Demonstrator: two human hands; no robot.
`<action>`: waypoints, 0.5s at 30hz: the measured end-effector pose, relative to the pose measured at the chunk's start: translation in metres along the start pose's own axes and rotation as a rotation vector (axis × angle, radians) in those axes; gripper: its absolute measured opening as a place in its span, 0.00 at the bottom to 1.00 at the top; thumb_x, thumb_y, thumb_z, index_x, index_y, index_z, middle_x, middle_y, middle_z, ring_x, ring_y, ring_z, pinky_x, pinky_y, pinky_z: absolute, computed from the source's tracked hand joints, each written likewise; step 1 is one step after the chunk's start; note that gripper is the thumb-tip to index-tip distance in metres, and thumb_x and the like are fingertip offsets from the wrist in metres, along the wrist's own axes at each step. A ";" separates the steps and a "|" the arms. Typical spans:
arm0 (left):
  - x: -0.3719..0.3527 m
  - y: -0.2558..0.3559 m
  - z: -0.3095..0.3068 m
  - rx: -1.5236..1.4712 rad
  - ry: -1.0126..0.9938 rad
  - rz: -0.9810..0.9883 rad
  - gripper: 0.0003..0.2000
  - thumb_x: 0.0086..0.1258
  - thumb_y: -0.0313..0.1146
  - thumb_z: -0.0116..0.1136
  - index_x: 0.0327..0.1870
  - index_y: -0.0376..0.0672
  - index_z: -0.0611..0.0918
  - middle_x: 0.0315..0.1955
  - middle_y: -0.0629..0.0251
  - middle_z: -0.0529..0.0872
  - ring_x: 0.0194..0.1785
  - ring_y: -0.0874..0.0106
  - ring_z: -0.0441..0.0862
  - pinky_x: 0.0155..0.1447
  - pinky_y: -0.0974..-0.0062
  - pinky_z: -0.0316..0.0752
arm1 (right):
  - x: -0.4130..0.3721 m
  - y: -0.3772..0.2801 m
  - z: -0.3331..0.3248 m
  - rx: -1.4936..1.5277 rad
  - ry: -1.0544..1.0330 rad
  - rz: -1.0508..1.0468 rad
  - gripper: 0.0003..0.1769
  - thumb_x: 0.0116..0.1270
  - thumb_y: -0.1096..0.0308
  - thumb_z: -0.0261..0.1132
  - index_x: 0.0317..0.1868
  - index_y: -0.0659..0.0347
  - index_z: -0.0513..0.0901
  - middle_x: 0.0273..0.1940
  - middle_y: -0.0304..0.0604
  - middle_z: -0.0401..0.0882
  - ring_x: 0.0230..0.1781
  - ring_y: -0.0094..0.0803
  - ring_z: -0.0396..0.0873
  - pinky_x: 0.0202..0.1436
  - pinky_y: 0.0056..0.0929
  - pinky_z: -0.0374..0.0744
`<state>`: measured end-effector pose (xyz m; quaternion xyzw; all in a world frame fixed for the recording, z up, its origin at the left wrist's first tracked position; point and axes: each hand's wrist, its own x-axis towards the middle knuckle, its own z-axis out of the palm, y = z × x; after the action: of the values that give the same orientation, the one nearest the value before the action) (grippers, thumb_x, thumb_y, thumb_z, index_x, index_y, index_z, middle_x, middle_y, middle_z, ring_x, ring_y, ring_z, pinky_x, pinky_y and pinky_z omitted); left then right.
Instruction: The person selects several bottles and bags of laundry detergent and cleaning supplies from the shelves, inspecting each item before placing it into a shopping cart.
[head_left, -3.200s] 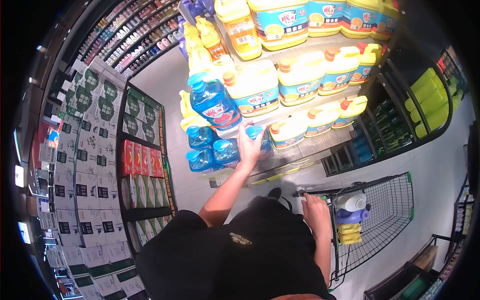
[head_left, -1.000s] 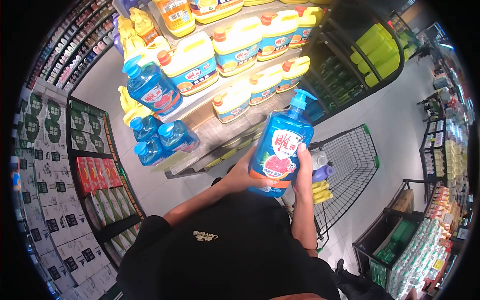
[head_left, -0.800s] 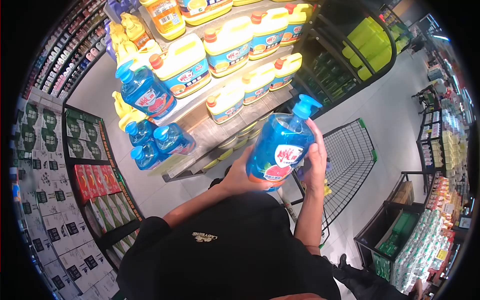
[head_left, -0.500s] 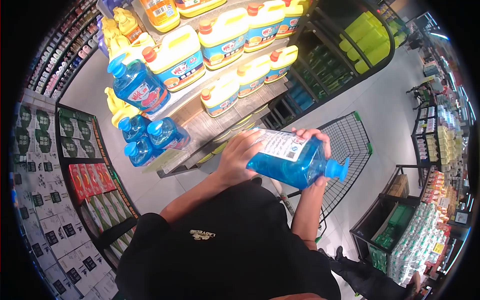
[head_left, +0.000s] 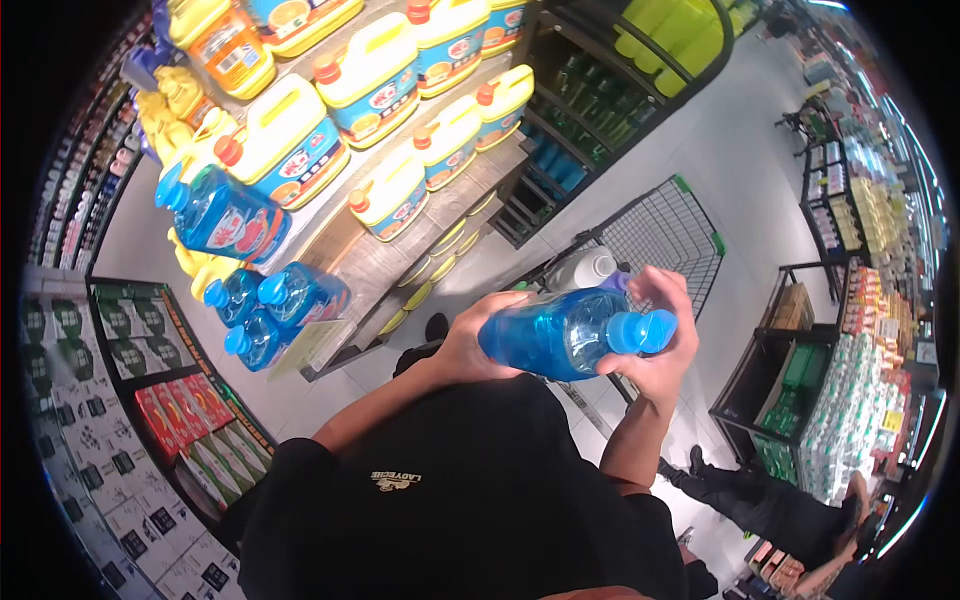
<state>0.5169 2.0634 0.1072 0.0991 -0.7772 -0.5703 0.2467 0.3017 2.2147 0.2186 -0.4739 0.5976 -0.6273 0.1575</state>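
A clear blue pump bottle of liquid [head_left: 548,335] lies tilted in front of my chest, its blue pump head [head_left: 640,332] pointing right and up towards me. My left hand [head_left: 478,338] is wrapped around the base end. At the neck, my right hand [head_left: 668,335] curls round the pump end, thumb below and fingers above. The label is turned out of sight. Beyond the bottle stands a wire shopping cart [head_left: 672,235] with a white bottle [head_left: 585,268] and something purple in it.
Similar blue pump bottles [head_left: 235,220] stand on the shelf's left end, beside yellow jugs with red caps [head_left: 372,85]. Stacked cartons [head_left: 85,430] line the left side. At right is a black display stand [head_left: 775,385]; a person in dark clothes [head_left: 765,500] is at lower right.
The bottle has been turned so its label no longer shows and its pump faces me more. The shelf has shifted left in view, and the cart's white bottle has come into sight.
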 end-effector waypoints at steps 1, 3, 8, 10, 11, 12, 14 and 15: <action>0.001 -0.002 0.005 -0.016 -0.038 -0.019 0.50 0.42 0.34 0.90 0.72 0.37 0.73 0.69 0.47 0.80 0.71 0.54 0.80 0.74 0.58 0.75 | -0.006 -0.007 -0.010 -0.109 0.030 0.010 0.53 0.40 0.53 0.92 0.67 0.65 0.81 0.59 0.52 0.83 0.59 0.39 0.81 0.61 0.37 0.78; 0.007 -0.008 0.014 -0.057 -0.114 0.073 0.49 0.42 0.33 0.89 0.71 0.37 0.73 0.69 0.49 0.80 0.71 0.55 0.81 0.74 0.57 0.76 | -0.020 -0.021 -0.030 -0.215 -0.068 0.001 0.45 0.41 0.61 0.92 0.62 0.65 0.85 0.47 0.47 0.87 0.46 0.38 0.86 0.48 0.34 0.82; 0.029 -0.017 0.039 -0.136 -0.350 0.244 0.48 0.43 0.32 0.87 0.71 0.37 0.75 0.70 0.52 0.80 0.70 0.54 0.81 0.74 0.56 0.75 | -0.028 -0.076 -0.068 -0.441 -0.398 0.123 0.30 0.46 0.64 0.88 0.50 0.65 0.89 0.38 0.47 0.86 0.32 0.39 0.87 0.36 0.31 0.83; 0.031 -0.020 0.052 -0.209 -0.440 0.237 0.47 0.46 0.34 0.86 0.72 0.38 0.75 0.71 0.51 0.80 0.70 0.54 0.81 0.74 0.56 0.74 | -0.041 -0.085 -0.075 -0.490 -0.408 0.234 0.24 0.48 0.64 0.86 0.44 0.64 0.89 0.34 0.46 0.87 0.28 0.38 0.88 0.33 0.29 0.82; 0.031 -0.022 0.058 -0.221 -0.480 0.222 0.47 0.46 0.36 0.86 0.73 0.38 0.75 0.71 0.51 0.79 0.70 0.53 0.81 0.75 0.56 0.74 | -0.051 -0.085 -0.079 -0.500 -0.374 0.227 0.22 0.48 0.64 0.85 0.43 0.63 0.89 0.34 0.46 0.87 0.27 0.38 0.87 0.33 0.29 0.82; 0.033 -0.021 0.064 -0.232 -0.519 0.205 0.48 0.47 0.37 0.86 0.74 0.38 0.74 0.71 0.51 0.79 0.70 0.53 0.80 0.75 0.56 0.73 | -0.063 -0.081 -0.085 -0.509 -0.341 0.219 0.21 0.49 0.65 0.85 0.42 0.63 0.88 0.33 0.46 0.87 0.27 0.38 0.87 0.33 0.28 0.81; 0.036 -0.021 0.076 -0.256 -0.597 0.171 0.48 0.50 0.39 0.86 0.75 0.39 0.72 0.70 0.52 0.79 0.71 0.53 0.79 0.76 0.56 0.72 | -0.075 -0.078 -0.093 -0.541 -0.264 0.215 0.19 0.49 0.66 0.84 0.39 0.63 0.87 0.31 0.45 0.87 0.26 0.38 0.87 0.32 0.28 0.81; 0.042 -0.019 0.081 -0.267 -0.637 0.152 0.49 0.52 0.40 0.85 0.77 0.39 0.70 0.70 0.52 0.79 0.72 0.53 0.78 0.77 0.56 0.71 | -0.078 -0.077 -0.096 -0.563 -0.218 0.217 0.18 0.50 0.67 0.84 0.38 0.63 0.87 0.31 0.45 0.87 0.26 0.38 0.87 0.31 0.28 0.81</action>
<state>0.4378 2.1066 0.0823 -0.1750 -0.7389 -0.6492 0.0446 0.2939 2.3502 0.2720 -0.4968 0.7743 -0.3625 0.1494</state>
